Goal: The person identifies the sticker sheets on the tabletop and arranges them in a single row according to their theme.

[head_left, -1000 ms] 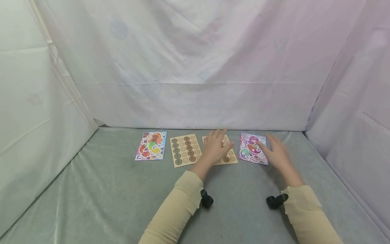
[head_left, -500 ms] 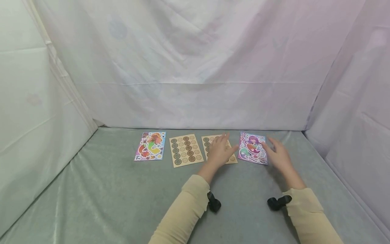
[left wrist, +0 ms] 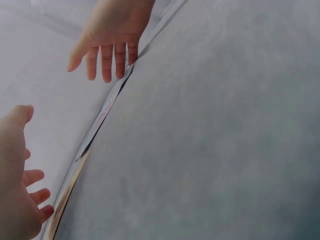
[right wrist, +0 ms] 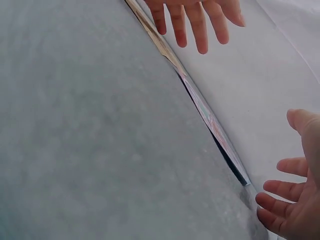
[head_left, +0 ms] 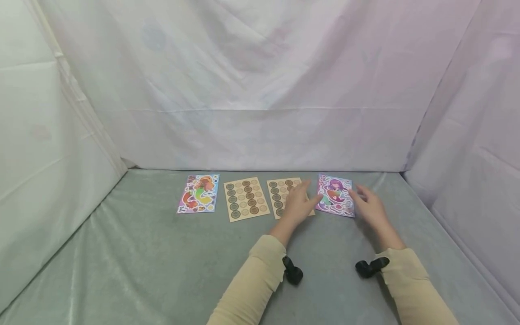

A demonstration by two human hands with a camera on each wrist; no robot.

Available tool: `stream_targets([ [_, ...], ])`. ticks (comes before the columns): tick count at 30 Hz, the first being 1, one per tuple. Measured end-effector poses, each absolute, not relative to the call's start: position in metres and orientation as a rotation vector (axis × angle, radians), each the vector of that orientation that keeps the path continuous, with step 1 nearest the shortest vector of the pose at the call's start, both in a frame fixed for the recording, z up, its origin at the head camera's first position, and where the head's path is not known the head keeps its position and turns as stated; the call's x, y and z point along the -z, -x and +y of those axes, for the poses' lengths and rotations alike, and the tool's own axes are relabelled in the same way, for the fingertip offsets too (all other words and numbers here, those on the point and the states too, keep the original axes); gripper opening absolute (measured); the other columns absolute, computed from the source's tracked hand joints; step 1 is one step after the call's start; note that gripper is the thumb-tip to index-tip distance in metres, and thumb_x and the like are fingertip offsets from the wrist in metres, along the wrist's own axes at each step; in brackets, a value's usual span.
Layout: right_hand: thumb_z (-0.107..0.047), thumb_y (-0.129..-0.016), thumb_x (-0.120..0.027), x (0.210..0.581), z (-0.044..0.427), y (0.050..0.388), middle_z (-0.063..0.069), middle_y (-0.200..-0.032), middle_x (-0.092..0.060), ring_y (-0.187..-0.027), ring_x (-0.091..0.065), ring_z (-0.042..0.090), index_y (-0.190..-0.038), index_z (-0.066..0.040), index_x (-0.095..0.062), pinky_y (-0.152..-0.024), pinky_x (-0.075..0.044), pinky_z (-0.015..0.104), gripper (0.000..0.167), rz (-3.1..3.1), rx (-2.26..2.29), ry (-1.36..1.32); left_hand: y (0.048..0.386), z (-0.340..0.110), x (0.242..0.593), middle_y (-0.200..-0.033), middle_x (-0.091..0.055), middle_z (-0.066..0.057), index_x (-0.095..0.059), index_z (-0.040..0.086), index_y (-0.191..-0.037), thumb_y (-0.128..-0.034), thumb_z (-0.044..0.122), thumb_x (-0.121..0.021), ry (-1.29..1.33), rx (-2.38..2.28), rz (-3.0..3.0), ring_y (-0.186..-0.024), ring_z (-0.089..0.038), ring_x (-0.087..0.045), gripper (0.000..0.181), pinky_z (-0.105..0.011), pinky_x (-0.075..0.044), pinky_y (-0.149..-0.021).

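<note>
In the head view my left hand [head_left: 296,206] hovers over the right tan sheet of round stickers [head_left: 277,195] and covers part of it. Its thumb points toward a purple-and-blue mermaid sticker sheet [head_left: 334,198]. Just right of that sheet is my right hand [head_left: 371,210], its thumb near the sheet's right edge; contact cannot be made out. Both hands have loosely spread fingers with nothing between them. From the left wrist, the left hand [left wrist: 17,180] appears beside the tan sheet's edge [left wrist: 67,195]. The right wrist view has the right hand [right wrist: 297,192] near the mermaid sheet's end [right wrist: 215,127].
Another tan round-sticker sheet [head_left: 245,199] lies flat left of the covered one. Farther left is a second colourful mermaid sheet [head_left: 199,194]. All rest on a grey-green cloth [head_left: 162,262] close to the white back curtain [head_left: 260,140], with curtains on both sides.
My left hand has moved right and slightly toward me, uncovering the left part of the right tan sheet. The right hand has shifted slightly outward from the mermaid sheet. The sheets keep their arrangement.
</note>
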State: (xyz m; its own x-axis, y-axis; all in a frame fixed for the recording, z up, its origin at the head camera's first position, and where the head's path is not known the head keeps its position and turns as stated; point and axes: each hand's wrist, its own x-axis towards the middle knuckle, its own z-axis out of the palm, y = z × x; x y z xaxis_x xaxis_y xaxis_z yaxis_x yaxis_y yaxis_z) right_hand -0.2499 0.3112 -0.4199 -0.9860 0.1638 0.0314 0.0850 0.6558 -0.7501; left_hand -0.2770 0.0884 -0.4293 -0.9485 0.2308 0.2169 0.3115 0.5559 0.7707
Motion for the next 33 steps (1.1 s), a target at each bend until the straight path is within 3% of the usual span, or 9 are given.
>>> stream_targets([
  [18, -0.046, -0.098, -0.046, 0.433, 0.317, 0.254, 0.029, -0.142, -0.038, -0.131, -0.033, 0.045, -0.147, 0.003, -0.029, -0.105, -0.029, 0.058, 0.071, -2.758, -1.334, 0.254, 0.277, 0.097, 0.437, -0.143, -0.046, 0.001, -0.046, 0.015, -0.143, -0.093, 0.042, -0.058, 0.514, 1.212, -2.841, -0.133, -0.021, -0.034, 0.058, -0.044, -0.019, -0.111],
  [26, -0.039, -0.099, -0.048, 0.438, 0.316, 0.256, 0.028, -0.138, -0.042, -0.128, -0.036, 0.043, -0.147, 0.004, -0.029, -0.104, -0.031, 0.058, 0.067, -2.774, -1.314, 0.263, 0.277, 0.105, 0.439, -0.134, -0.055, 0.003, -0.05, 0.016, -0.14, -0.0913, 0.041, -0.061, 0.497, 1.101, -2.864, -0.118, -0.017, -0.044, 0.056, -0.042, -0.028, -0.105],
  [33, -0.036, -0.099, -0.05, 0.436, 0.315, 0.256, 0.029, -0.137, -0.043, -0.128, -0.037, 0.043, -0.145, 0.005, -0.031, -0.104, -0.031, 0.057, 0.065, -2.766, -1.318, 0.286, 0.276, 0.109, 0.438, -0.129, -0.058, 0.004, -0.052, 0.016, -0.139, -0.0908, 0.04, -0.062, 0.48, 1.071, -2.888, -0.11, -0.015, -0.045, 0.055, -0.039, -0.029, -0.101],
])
